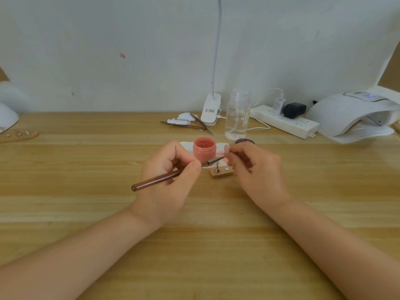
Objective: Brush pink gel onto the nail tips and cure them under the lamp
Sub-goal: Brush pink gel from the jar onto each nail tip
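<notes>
My left hand (171,169) grips a brown-handled brush (160,179), its thin tip pointing right. The brush tip meets a small nail tip (226,150) pinched between the fingers of my right hand (257,169); most of the nail tip is hidden by those fingers. Behind both hands stands an open jar of pink gel (204,147) on a white pad (186,146). Below the brush tip lies a small wooden holder block (223,172) with a metal stand on it. The white curing lamp (355,114) sits at the far right, its display lit.
A jar lid (244,141) lies right of the jar. Behind it stand a clear liquid bottle (237,118), a clip-on desk lamp (211,111), a power strip (287,122) with plugs, and spare brushes (188,126) on tissue. Another white lamp (7,118) sits at far left.
</notes>
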The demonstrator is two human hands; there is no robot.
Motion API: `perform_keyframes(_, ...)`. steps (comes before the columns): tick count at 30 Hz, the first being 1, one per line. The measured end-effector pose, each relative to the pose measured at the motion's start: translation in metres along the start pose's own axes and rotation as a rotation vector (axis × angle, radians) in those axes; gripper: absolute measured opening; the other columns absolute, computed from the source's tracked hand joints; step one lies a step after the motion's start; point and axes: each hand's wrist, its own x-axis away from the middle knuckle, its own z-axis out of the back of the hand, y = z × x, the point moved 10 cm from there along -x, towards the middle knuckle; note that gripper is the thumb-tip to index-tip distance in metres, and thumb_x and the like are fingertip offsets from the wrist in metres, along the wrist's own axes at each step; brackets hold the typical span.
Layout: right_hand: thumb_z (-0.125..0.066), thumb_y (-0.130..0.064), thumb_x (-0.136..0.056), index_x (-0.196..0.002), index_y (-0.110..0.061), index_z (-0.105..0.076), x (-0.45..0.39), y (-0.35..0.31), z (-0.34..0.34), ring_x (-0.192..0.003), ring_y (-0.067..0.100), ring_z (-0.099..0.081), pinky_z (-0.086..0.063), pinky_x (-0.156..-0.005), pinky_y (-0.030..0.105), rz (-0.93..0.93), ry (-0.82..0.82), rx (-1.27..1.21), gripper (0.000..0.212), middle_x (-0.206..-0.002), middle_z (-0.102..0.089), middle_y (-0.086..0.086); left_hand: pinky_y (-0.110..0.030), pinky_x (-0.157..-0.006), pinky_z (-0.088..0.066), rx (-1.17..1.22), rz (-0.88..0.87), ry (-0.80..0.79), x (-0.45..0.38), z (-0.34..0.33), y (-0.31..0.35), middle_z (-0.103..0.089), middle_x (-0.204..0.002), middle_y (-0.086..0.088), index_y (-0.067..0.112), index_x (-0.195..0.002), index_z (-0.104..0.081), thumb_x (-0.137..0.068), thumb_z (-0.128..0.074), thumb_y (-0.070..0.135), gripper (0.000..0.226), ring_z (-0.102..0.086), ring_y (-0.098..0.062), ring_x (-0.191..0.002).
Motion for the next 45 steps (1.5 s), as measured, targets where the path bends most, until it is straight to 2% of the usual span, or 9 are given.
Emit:
perform_keyframes(9,-0.065,-0.008,-0.088,-0.096,-0.002,-0.07,0.0,-0.002,-0.001,-0.076,0.017,-0.067,-0.054,-0.067,0.039,0.003,-0.02,-0.036,0.01,-0.081,-0.07,0.002,-0.033,-0.061,-0.048,0.002,0.083,0.092,-0.001,0.004,-0.009,-0.063,-0.071,-0.007,0.024,-0.074,-0.057,-0.083,-0.064,0.027,0.012,-0.056,-0.029,-0.066)
perform_keyframes(14,-0.065,-0.008,-0.088,-0.095,-0.003,-0.07,0.0,0.0,-0.003,-0.076,0.017,-0.066,-0.054,-0.066,0.04,-0.003,-0.03,-0.05,0.01,-0.081,-0.069,0.001,-0.014,-0.062,-0.047,0.02,0.065,0.015,-0.001,-0.005,-0.005,-0.067,-0.066,0.019,0.011,-0.074,-0.052,-0.084,-0.058,0.013,0.012,-0.06,0.005,-0.065)
perform_keyframes(22,-0.064,-0.009,-0.089,-0.097,-0.004,-0.07,0.0,0.003,-0.003,-0.076,0.016,-0.066,-0.054,-0.066,0.04,-0.02,-0.023,-0.048,0.011,-0.081,-0.069,0.001,-0.025,-0.055,-0.043,0.086,0.045,-0.002,-0.001,-0.003,-0.001,-0.059,-0.06,0.002,0.007,-0.071,-0.05,-0.077,-0.06,0.028,0.024,-0.05,-0.011,-0.057)
perform_keyframes(27,-0.064,-0.011,-0.089,-0.095,-0.005,-0.07,0.0,0.008,-0.003,-0.077,0.016,-0.067,-0.055,-0.066,0.04,-0.041,-0.007,-0.08,0.01,-0.08,-0.069,0.0,-0.029,-0.06,-0.046,0.063,0.027,0.042,-0.002,0.003,-0.003,-0.063,-0.068,0.002,0.024,-0.077,-0.055,-0.081,-0.059,0.033,0.011,-0.055,-0.02,-0.062)
perform_keyframes(30,-0.064,-0.011,-0.09,-0.094,-0.006,-0.071,0.0,0.009,-0.004,-0.075,0.018,-0.066,-0.055,-0.065,0.041,-0.039,-0.001,-0.099,0.01,-0.077,-0.068,0.0,-0.01,-0.065,-0.046,0.028,-0.028,-0.003,-0.002,-0.005,0.002,-0.067,-0.079,0.023,0.027,-0.083,-0.056,-0.086,-0.064,0.015,0.015,-0.062,0.006,-0.072)
perform_keyframes(33,-0.064,-0.01,-0.09,-0.093,-0.006,-0.071,0.0,0.009,-0.003,-0.073,0.019,-0.067,-0.055,-0.063,0.042,-0.026,0.004,-0.102,0.009,-0.075,-0.068,0.001,-0.003,-0.066,-0.042,-0.026,-0.064,-0.048,-0.001,-0.012,0.003,-0.065,-0.08,0.031,0.021,-0.085,-0.055,-0.085,-0.06,0.004,0.018,-0.061,0.013,-0.075)
perform_keyframes(38,-0.065,-0.008,-0.088,-0.092,-0.006,-0.071,0.0,0.009,-0.003,-0.072,0.019,-0.066,-0.055,-0.062,0.042,-0.017,0.01,-0.086,0.008,-0.076,-0.069,0.001,-0.005,-0.065,-0.04,-0.051,-0.069,-0.059,-0.001,-0.011,0.003,-0.064,-0.076,0.029,0.021,-0.082,-0.057,-0.083,-0.066,0.014,0.012,-0.059,0.009,-0.07)
perform_keyframes(42,-0.065,-0.007,-0.087,-0.093,-0.009,-0.071,0.0,0.014,-0.002,-0.073,0.018,-0.068,-0.055,-0.064,0.043,-0.061,0.023,-0.124,0.008,-0.077,-0.069,0.001,-0.014,-0.064,-0.041,-0.052,-0.082,-0.065,0.001,-0.009,0.005,-0.06,-0.075,0.004,0.021,-0.078,-0.058,-0.081,-0.061,0.026,0.006,-0.053,-0.003,-0.066)
perform_keyframes(45,-0.066,-0.007,-0.087,-0.092,-0.01,-0.07,0.0,0.016,-0.002,-0.073,0.017,-0.068,-0.056,-0.064,0.043,-0.072,0.03,-0.122,0.007,-0.076,-0.069,0.001,-0.013,-0.064,-0.04,-0.057,-0.091,-0.072,0.002,-0.009,0.007,-0.06,-0.074,0.008,0.026,-0.077,-0.056,-0.081,-0.059,0.025,0.005,-0.053,-0.003,-0.066)
